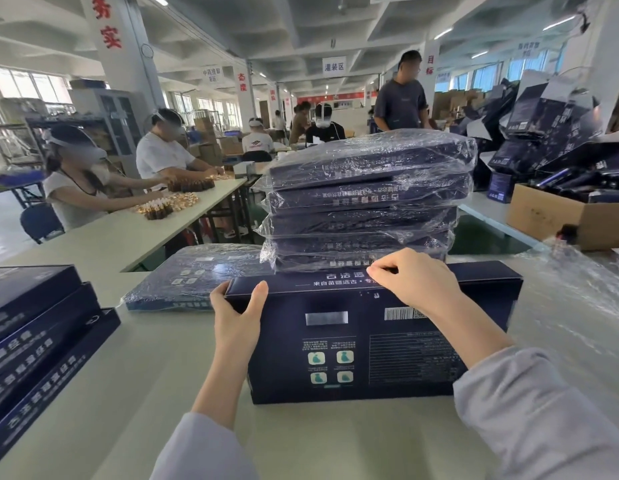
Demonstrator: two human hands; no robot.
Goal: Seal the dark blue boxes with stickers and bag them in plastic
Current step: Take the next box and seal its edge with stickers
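left hand [237,306] grips the box [353,344] by its left end; right hand [413,278] pinches its far top edge. box lies on a pale table [155,362], bagged stack [363,202] just behind, pile [34,327] at the left edge, plastic [575,306] right, bare top nearest.

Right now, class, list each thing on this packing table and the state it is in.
Box, unbagged, held on the table.
Left hand, grips the box's left end.
Right hand, pinches at the box's top edge.
Stack, bagged in plastic.
Flat box, bagged, lying flat.
Side pile, unbagged.
Carton, open, filled.
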